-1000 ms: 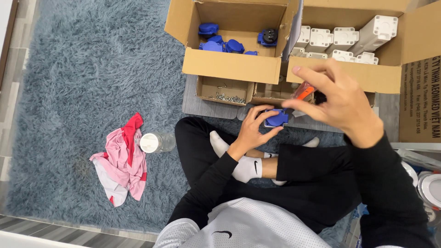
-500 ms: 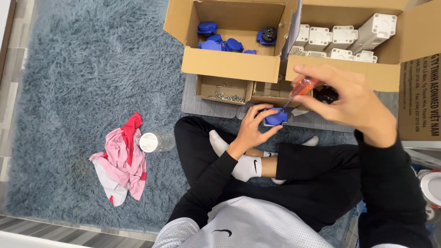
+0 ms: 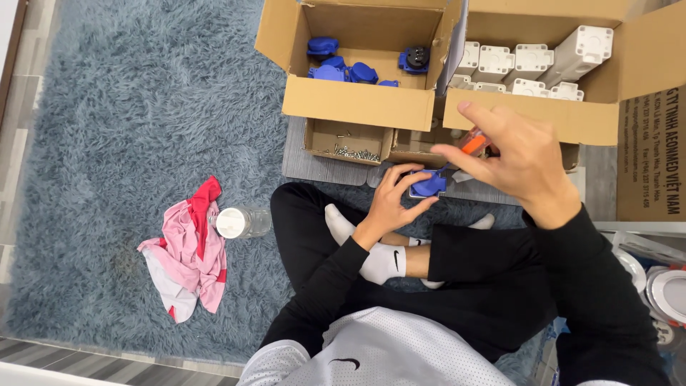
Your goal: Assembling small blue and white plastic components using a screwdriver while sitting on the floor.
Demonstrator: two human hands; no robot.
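I sit cross-legged on a shaggy grey rug. My left hand [image 3: 395, 199] grips a small blue socket part [image 3: 429, 184] just above my knees. My right hand [image 3: 516, 161] is raised over it and holds a screwdriver with an orange handle [image 3: 473, 144], its tip pointing down at the blue part. Both hands hover in front of two open cardboard boxes.
The left box [image 3: 346, 107] holds several blue socket parts [image 3: 343, 70]; the right box [image 3: 593, 118] holds white plastic housings [image 3: 532, 68]. A small tray of screws [image 3: 348, 141] sits below. A pink and red cloth [image 3: 189, 246] and a clear bottle [image 3: 241, 222] lie at left.
My right hand with the screwdriver has shifted slightly and its fingers have spread. The left hand keeps holding the blue part in about the same place.
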